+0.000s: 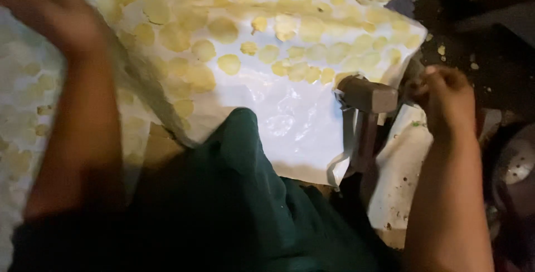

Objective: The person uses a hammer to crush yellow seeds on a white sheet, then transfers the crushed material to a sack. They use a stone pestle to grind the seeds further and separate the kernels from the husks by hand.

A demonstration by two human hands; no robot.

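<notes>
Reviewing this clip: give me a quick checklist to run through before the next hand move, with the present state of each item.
1. Left hand in clear view: not ok, blurred at the top left, grip unreadable.
2. Right hand near the block-headed tool: ok; whether it grips anything: cannot tell.
3. White sheet lying spread out: not ok, folded and creased.
4. Yellow round slices on the sheet: ok, many, some overlapping.
5. Stray bits on the dark surface: not ok.

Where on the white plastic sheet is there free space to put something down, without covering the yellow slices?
A bare patch of the white plastic sheet lies between the green cloth, the hammer and the yellow slices. The upper sheet and the left side are crowded with slices.
</notes>
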